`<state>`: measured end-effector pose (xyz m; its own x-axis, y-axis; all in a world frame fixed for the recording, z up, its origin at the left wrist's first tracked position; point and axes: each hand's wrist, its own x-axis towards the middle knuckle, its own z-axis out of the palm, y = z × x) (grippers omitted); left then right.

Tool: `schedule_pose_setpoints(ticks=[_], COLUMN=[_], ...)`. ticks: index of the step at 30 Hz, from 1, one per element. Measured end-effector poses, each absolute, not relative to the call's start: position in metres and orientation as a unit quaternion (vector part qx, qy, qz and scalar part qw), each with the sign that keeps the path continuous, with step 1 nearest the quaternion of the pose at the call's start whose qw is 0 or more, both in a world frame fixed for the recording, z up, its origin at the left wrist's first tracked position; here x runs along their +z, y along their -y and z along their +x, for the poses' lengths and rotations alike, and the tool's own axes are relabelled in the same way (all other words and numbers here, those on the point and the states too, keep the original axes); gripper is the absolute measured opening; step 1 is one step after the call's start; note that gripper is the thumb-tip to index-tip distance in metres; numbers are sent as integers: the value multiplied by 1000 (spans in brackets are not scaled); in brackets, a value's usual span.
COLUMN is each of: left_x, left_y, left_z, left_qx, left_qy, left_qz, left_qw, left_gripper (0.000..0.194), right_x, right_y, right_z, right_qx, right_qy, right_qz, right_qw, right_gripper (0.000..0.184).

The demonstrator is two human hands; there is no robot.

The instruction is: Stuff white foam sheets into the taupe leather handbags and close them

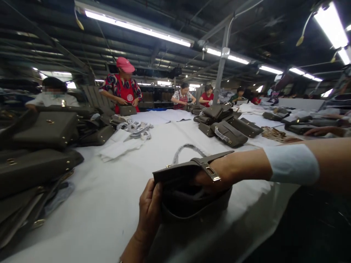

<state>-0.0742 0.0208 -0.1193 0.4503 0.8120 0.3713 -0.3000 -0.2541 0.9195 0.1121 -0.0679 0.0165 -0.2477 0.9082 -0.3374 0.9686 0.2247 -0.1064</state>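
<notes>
A dark olive handbag stands on the white-covered table in front of me, its mouth open toward me. Its flap is raised, with a strap carrying a gold metal buckle. Behind the flap rises a handle wrapped in clear plastic. My left hand grips the bag's left edge, thumb on the near side. Reaching in from the right, my right hand is inside the bag; its fingers are hidden there. A pale blue band covers part of my right forearm.
Olive handbags are piled at the left edge, and another heap of bags lies beyond my right hand. Wrapped handles rest on the white table cover. Several co-workers, one in a pink cap, are across the table. A co-worker's hand is at right.
</notes>
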Motion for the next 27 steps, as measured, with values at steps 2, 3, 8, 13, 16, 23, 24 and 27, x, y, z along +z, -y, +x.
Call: schedule_pose_setpoints(ticks=[2,3,8,13,16,23,24,27], left_x=[-122,-123,-127,-130,-131,-129,-122,-88], left_y=[-23,-25,-30,-35,-39,-33,-29,-14], left_z=[-72,-72,-69,-67,-66,-73,-73,-67], left_qx=[462,454,449,438,414,570,596,591], left_qy=[-195,-195,-226,-244,-275,-284,-241,-94], left_qz=[625,623,631,622,605,725,740,800], left_qw=[598,606,591,601,623,264,196,45], left_gripper=[31,31,34,33,37,27,25,30], right_x=[21,22,15,-11,-8,-2,-9,-25], right_y=[62,58,45,26,24,85,94,113], right_z=[108,106,102,117,131,169,175,187], right_qx=[-200,-199,-86,-36,-144,-129,-110,-115], right_qy=[-768,-768,-849,-832,-814,-752,-732,-683], right_qz=[583,576,493,534,558,636,661,700], right_qw=[174,198,170,146,68,-117,-122,-175], right_gripper=[17,16,23,25,22,35,38,47])
